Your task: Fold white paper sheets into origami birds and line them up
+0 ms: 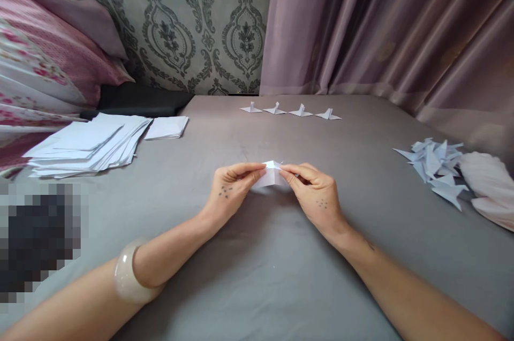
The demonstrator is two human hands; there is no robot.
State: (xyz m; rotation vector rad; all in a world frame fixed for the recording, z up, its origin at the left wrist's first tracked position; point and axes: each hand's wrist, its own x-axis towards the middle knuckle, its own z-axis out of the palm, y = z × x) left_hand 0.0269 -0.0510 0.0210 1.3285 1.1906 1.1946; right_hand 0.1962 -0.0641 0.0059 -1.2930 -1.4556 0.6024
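Observation:
Between my two hands is a small sheet of white paper (pixel 272 175), bent along a crease down its middle and raised just over the grey cloth. My left hand (pixel 236 183) pinches its left edge between thumb and fingers. On the opposite edge, my right hand (pixel 311 186) grips it in the same way, thumb towards me. The fingertips hide both side edges of the sheet. Beyond the hands, several folded paper figures (pixel 301 111) stand in a row, each with flat points and an upright middle part.
Large white sheets (pixel 88 143) lie stacked at the left, beside a smaller stack of cut paper (pixel 166 128). To the right is a heap of folded paper pieces (pixel 436 161) against a pale cloth bundle (pixel 492 186). A pixelated dark patch covers the lower left. Curtains (pixel 321 25) hang behind.

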